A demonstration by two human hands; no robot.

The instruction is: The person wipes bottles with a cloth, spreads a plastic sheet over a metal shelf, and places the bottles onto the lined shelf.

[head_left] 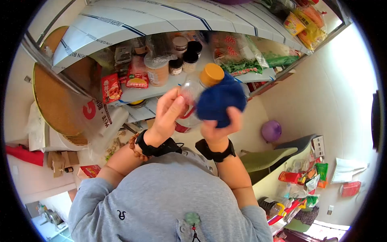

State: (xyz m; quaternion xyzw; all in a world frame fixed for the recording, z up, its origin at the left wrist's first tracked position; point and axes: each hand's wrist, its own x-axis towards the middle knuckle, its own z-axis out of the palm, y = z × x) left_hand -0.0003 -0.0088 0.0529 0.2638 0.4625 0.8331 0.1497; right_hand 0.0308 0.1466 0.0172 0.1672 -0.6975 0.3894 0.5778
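Note:
My left hand (166, 115) is wrapped round a clear plastic bottle (191, 89) with an orange cap (212, 74), held tilted in front of the shelf. A red part shows low on the bottle. In my right hand (221, 128) is a dark blue cloth (222, 101), its fingers partly hidden and slightly blurred. The cloth lies against the bottle's right side and covers part of it. Just beyond the bottle, small dark-lidded jars (190, 60) and a lidded plastic tub (156, 71) stand on the shelf.
A metal shelf (133, 24) with printed film hangs above, with food packs (310, 30) at its right end. Red packets (111, 88) lie on the shelf below. To the right are a purple ball (271, 131), a green chair (266, 158) and a table crowded with bottles and packets.

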